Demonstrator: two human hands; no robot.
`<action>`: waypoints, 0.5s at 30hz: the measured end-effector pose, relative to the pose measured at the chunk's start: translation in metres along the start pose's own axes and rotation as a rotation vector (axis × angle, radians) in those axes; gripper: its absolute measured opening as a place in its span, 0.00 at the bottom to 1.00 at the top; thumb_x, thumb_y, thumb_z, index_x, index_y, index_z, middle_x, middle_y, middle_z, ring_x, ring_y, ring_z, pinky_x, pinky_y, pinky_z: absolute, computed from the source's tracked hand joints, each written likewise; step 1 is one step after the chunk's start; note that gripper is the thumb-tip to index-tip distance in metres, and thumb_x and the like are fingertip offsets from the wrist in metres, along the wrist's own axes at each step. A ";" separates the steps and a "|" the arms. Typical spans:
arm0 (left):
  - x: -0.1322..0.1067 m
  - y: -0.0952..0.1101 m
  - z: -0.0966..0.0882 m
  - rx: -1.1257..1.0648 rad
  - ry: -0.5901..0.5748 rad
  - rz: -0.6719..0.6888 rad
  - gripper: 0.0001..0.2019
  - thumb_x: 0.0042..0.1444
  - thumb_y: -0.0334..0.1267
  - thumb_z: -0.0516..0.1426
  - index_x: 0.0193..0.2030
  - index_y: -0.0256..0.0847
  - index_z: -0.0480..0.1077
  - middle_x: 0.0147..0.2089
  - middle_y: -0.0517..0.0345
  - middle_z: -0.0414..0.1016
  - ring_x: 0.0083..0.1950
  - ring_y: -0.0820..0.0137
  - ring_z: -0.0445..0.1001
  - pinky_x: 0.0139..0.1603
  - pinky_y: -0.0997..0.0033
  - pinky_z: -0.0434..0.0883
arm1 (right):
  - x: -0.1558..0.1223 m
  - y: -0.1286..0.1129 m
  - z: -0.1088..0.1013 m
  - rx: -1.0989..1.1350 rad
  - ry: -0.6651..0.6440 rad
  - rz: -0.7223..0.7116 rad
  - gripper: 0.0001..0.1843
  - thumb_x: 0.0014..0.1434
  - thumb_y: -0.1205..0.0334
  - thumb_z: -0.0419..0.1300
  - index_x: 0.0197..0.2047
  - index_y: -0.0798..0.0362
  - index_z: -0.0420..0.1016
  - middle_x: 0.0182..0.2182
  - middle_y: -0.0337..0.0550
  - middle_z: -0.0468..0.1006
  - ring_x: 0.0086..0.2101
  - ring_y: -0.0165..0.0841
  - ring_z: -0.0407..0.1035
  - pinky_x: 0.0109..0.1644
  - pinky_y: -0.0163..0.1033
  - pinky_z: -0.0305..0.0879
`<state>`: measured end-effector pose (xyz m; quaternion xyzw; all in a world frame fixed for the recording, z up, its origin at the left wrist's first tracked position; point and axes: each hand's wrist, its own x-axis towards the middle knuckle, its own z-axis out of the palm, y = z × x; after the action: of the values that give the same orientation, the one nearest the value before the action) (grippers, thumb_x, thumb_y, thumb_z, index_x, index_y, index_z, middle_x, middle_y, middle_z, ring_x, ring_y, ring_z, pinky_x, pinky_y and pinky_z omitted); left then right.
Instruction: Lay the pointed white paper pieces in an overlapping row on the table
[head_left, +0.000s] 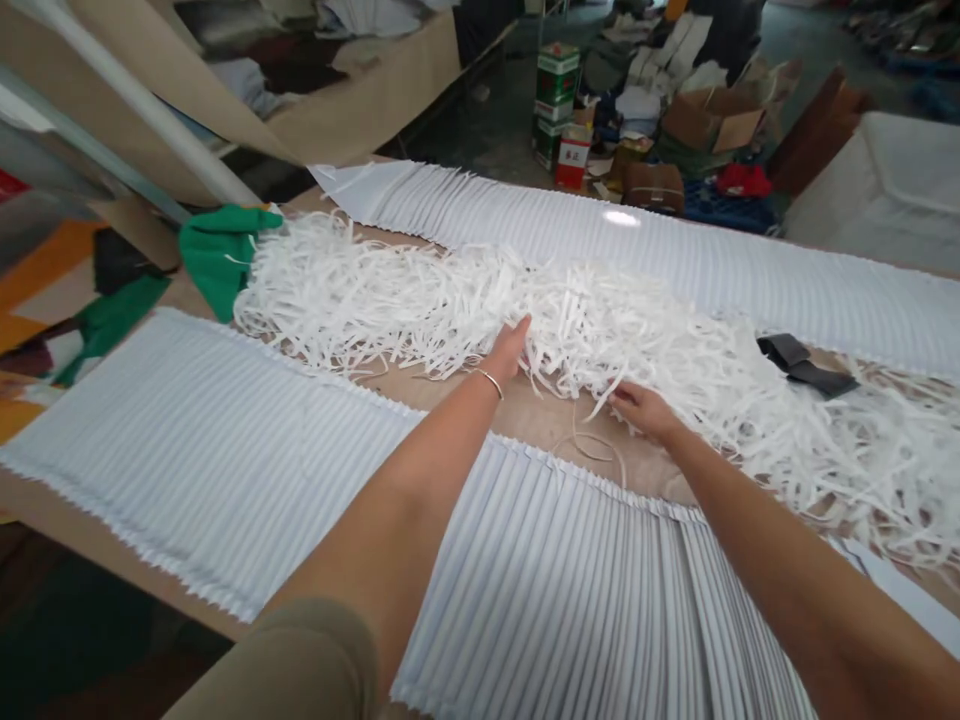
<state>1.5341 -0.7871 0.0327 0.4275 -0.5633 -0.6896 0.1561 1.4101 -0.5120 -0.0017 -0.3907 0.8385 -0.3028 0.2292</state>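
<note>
A long heap of thin white strips lies tangled across the brown table. My left hand, with a bracelet at the wrist, is closed at the near edge of this heap, its fingertips partly hidden among the strips. To its right, my right hand is closed with the fingertips pinching strips at the heap's edge. A loose thin strand curls on the tabletop between the hands. Below my forearms are overlapped, pleated-looking white sheets in a long row.
Another row of white sheets runs behind the heap. A black band rests on the strips at right, and green cloth lies at the left end. Beyond are green tins, a cardboard box and a white bin.
</note>
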 end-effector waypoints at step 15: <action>-0.073 -0.068 -0.107 0.707 0.009 0.010 0.10 0.44 0.36 0.67 0.28 0.42 0.70 0.34 0.48 0.79 0.55 0.47 0.76 0.57 0.53 0.70 | -0.038 -0.089 0.080 -0.242 -0.248 0.012 0.05 0.58 0.63 0.62 0.37 0.53 0.79 0.38 0.48 0.82 0.41 0.38 0.75 0.49 0.40 0.67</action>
<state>1.6768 -0.7834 0.0012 0.4551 -0.7688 -0.4493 0.0044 1.5287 -0.5540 0.0081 -0.4448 0.8365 -0.1477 0.2838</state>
